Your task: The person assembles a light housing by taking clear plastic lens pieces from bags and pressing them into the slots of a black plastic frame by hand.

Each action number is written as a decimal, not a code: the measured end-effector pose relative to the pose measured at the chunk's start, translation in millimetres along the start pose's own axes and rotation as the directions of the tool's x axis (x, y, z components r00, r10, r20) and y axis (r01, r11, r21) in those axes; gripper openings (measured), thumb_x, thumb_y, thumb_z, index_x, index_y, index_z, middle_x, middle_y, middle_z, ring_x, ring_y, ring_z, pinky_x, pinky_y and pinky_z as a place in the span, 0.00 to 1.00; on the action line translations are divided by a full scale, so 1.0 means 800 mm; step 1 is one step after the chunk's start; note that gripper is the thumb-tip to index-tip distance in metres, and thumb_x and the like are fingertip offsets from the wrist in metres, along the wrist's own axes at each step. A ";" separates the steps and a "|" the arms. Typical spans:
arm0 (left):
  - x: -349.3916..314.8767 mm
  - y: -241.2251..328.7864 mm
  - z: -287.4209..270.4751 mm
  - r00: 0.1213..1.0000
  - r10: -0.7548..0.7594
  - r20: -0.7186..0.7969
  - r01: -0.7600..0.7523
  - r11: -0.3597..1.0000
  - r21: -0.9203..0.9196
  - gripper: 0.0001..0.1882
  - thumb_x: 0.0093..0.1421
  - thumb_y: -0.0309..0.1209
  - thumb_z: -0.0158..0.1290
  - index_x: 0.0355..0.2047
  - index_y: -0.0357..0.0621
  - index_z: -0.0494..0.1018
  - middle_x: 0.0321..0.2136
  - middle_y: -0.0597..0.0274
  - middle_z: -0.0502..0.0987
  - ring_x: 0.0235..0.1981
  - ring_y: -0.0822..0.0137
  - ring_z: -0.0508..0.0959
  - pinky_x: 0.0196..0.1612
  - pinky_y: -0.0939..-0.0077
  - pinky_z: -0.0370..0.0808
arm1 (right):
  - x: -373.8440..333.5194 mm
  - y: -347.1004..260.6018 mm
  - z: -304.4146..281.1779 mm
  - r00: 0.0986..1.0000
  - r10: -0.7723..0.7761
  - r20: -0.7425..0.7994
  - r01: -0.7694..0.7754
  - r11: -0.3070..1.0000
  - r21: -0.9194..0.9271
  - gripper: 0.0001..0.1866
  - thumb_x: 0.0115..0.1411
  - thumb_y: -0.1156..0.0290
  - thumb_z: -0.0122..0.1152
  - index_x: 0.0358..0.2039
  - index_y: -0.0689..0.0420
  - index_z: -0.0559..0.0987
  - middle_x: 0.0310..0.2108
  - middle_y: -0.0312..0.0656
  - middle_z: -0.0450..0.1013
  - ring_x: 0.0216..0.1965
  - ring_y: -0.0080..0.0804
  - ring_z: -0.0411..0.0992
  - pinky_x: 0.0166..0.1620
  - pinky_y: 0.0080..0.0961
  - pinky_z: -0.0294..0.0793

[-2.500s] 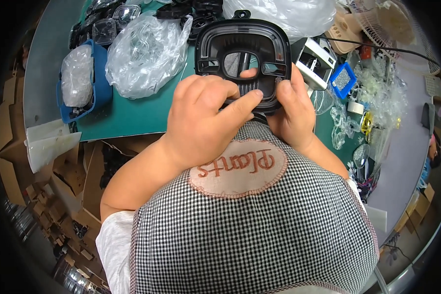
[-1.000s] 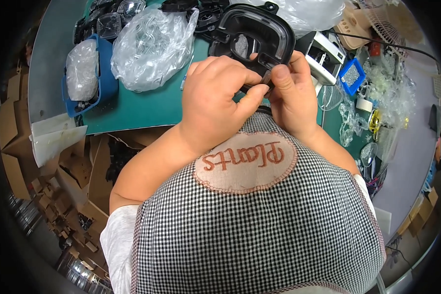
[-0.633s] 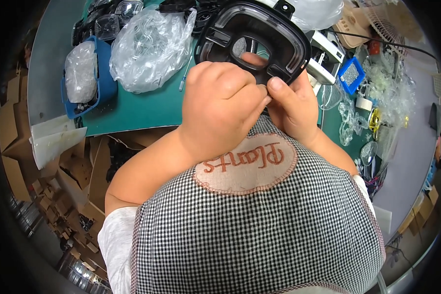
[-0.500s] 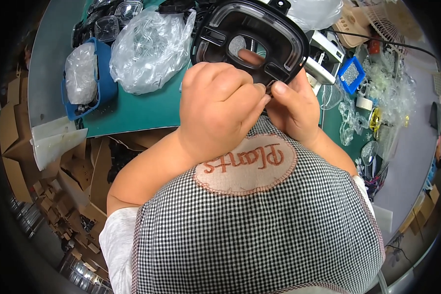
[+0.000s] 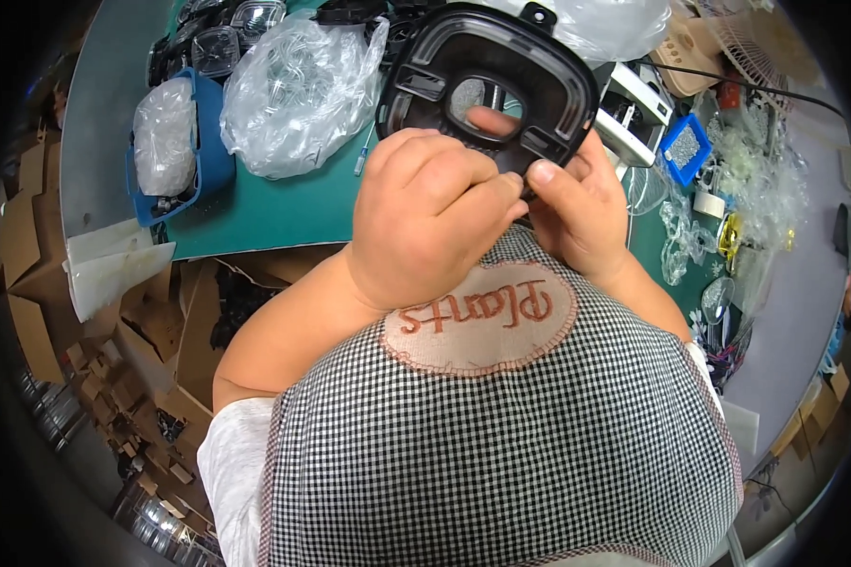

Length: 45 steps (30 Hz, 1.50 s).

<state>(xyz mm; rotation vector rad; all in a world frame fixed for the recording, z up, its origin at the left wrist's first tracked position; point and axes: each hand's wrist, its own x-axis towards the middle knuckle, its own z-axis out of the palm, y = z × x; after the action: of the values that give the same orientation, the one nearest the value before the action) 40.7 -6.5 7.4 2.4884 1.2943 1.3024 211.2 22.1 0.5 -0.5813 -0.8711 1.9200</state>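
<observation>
A black plastic frame (image 5: 416,85), rounded-rectangular with a large opening in its middle, is held up above a teal mat (image 5: 284,203). My left hand (image 5: 425,213) pinches its lower edge with curled fingers. My right hand (image 5: 577,213) grips the same lower edge from the right, thumb on the front; one fingertip shows through the opening. The two hands touch each other at the frame's lower rim. My checked apron with an oval patch fills the lower view.
A crumpled clear plastic bag (image 5: 298,80) lies left of the frame, and a blue bin (image 5: 208,161) holds another bag. Small blue tray (image 5: 683,149), white device (image 5: 633,113) and clear plastic scraps lie to the right. Cardboard boxes (image 5: 38,236) stand at the left, below the table edge.
The frame has risen and tilted toward the camera. Both hands have shifted along its lower edge and now pinch it closer together.
</observation>
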 end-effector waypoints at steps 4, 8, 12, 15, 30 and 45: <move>0.001 -0.009 -0.025 0.998 -0.051 -0.021 0.052 0.999 0.014 0.15 0.45 0.34 0.65 0.35 0.45 0.79 0.35 0.61 0.76 0.38 0.58 0.74 0.43 0.64 0.70 | 0.001 -0.013 0.002 1.000 0.015 -0.012 -0.014 0.998 0.062 0.28 0.61 0.76 0.51 0.61 0.66 0.57 0.57 0.60 0.65 0.60 0.45 0.65 0.62 0.38 0.66; 0.002 -0.021 -0.038 0.998 -0.055 0.009 0.054 0.997 0.051 0.17 0.47 0.38 0.65 0.37 0.45 0.79 0.38 0.58 0.77 0.44 0.54 0.73 0.49 0.60 0.68 | 0.002 -0.015 0.000 0.999 0.029 -0.017 -0.028 0.998 0.065 0.29 0.62 0.69 0.57 0.59 0.66 0.60 0.55 0.56 0.68 0.57 0.42 0.68 0.60 0.37 0.68; -0.006 -0.024 -0.034 0.989 -0.035 0.145 0.027 0.998 0.056 0.16 0.48 0.35 0.64 0.37 0.44 0.79 0.39 0.58 0.77 0.44 0.54 0.74 0.49 0.61 0.69 | 0.005 -0.011 -0.008 1.000 0.021 0.000 -0.021 1.000 0.014 0.27 0.64 0.63 0.56 0.56 0.68 0.64 0.52 0.52 0.70 0.53 0.38 0.71 0.57 0.34 0.71; -0.006 -0.031 -0.038 0.976 -0.057 0.210 0.081 0.991 -0.107 0.14 0.48 0.33 0.63 0.36 0.45 0.79 0.40 0.59 0.77 0.44 0.53 0.75 0.49 0.61 0.70 | 0.005 -0.010 -0.009 0.999 0.031 -0.018 -0.030 0.999 0.030 0.24 0.66 0.62 0.50 0.54 0.69 0.66 0.50 0.52 0.72 0.52 0.38 0.72 0.56 0.33 0.73; -0.007 -0.039 -0.059 0.909 0.068 0.411 0.034 0.971 -0.236 0.17 0.42 0.37 0.66 0.31 0.45 0.77 0.36 0.62 0.76 0.46 0.54 0.75 0.47 0.63 0.72 | -0.007 -0.008 -0.021 0.971 0.211 -0.113 -0.212 0.977 -0.003 0.19 0.66 0.63 0.50 0.50 0.65 0.67 0.40 0.48 0.76 0.36 0.30 0.78 0.33 0.21 0.80; -0.004 -0.002 0.000 0.832 -0.417 0.365 0.524 0.808 -0.271 0.10 0.48 0.31 0.64 0.26 0.42 0.74 0.25 0.62 0.76 0.29 0.60 0.75 0.36 0.69 0.70 | -0.006 0.019 -0.011 0.967 0.132 -0.219 -0.155 0.984 -0.091 0.23 0.61 0.71 0.62 0.51 0.62 0.63 0.42 0.41 0.72 0.42 0.25 0.72 0.44 0.23 0.77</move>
<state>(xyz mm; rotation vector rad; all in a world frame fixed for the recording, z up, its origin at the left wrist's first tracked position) 38.6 -7.3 4.4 1.8452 1.3402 0.9101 211.2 16.2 -16.5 -0.9189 -0.8165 1.9054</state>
